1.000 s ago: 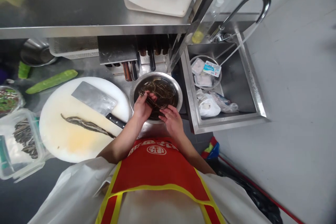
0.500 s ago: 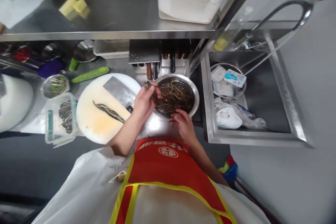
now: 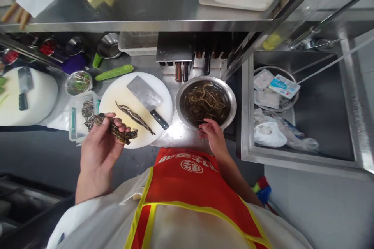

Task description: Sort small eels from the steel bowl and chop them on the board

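My left hand (image 3: 102, 140) is closed round a wet clump of dark brown strips (image 3: 124, 135), kind unclear, held above the front left edge of the round white cutting board (image 3: 117, 93). On that board lie a cleaver (image 3: 145, 92) with a black handle and a long dark strip with pale streaks (image 3: 136, 116). My right hand (image 3: 214, 134) is at the near rim of a steel bowl (image 3: 179, 105), its fingers loosely bent and apart, with nothing visible in them. Brown stringy strips (image 3: 206, 101) lie in dark liquid in the bowl. Partly behind my left hand, a clear plastic box (image 3: 76, 114) contains dark striped pieces (image 3: 87, 111).
A steel sink (image 3: 321, 101) with packets and bags stands right of the bowl. Behind the board are a peeled green vegetable (image 3: 114, 72), a small steel bowl (image 3: 108, 45) and a knife rack (image 3: 175, 56). A steel shelf (image 3: 152, 26) overhangs the counter's back.
My left hand has moved left from the bowl, across the cutting board, carrying the clump of strips. My right hand has stayed at the bowl's near rim. The view has shifted left.
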Demonstrator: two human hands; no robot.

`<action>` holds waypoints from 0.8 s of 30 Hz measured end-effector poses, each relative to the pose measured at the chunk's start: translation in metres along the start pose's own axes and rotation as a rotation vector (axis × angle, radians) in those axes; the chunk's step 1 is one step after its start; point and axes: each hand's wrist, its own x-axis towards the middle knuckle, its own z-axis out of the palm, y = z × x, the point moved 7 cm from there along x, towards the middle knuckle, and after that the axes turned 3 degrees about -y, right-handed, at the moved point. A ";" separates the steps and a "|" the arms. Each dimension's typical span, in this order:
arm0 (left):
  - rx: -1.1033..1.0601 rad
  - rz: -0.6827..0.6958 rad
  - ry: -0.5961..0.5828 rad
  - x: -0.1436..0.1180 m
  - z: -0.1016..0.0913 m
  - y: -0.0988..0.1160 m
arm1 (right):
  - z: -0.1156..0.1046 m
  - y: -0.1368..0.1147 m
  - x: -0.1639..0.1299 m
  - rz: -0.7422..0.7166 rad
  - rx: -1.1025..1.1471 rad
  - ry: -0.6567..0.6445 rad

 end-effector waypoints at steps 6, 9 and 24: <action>-0.103 -0.109 0.110 0.034 -0.047 -0.052 | -0.001 0.000 0.000 -0.010 -0.056 -0.005; -0.138 -0.141 0.191 0.073 -0.072 -0.085 | -0.001 -0.001 0.001 -0.009 -0.080 -0.007; 0.108 -0.193 0.435 0.173 -0.132 -0.113 | 0.000 0.000 0.003 -0.017 -0.156 -0.031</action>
